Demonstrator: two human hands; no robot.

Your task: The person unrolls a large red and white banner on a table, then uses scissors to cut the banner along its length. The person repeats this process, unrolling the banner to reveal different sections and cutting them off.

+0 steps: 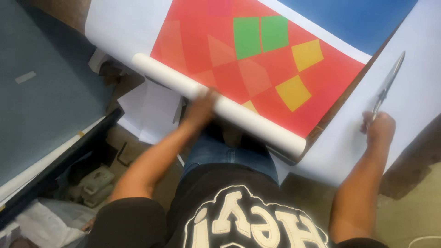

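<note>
A large printed sheet [257,59], red with green and yellow squares and a blue band at the far side, lies across the table. Its near edge is curled into a white roll [257,124]. My left hand [200,108] rests on the middle of that roll, blurred by motion. My right hand [379,127] is closed around the handle of long metal scissors [389,80], whose blades point away over a plain white sheet [413,96] at the right.
A dark grey board [41,101] with a black edge stands at the left. Loose white paper sheets [151,112] lie under the table edge. Grey plastic parts [94,183] and a white bag [41,225] are on the floor at lower left.
</note>
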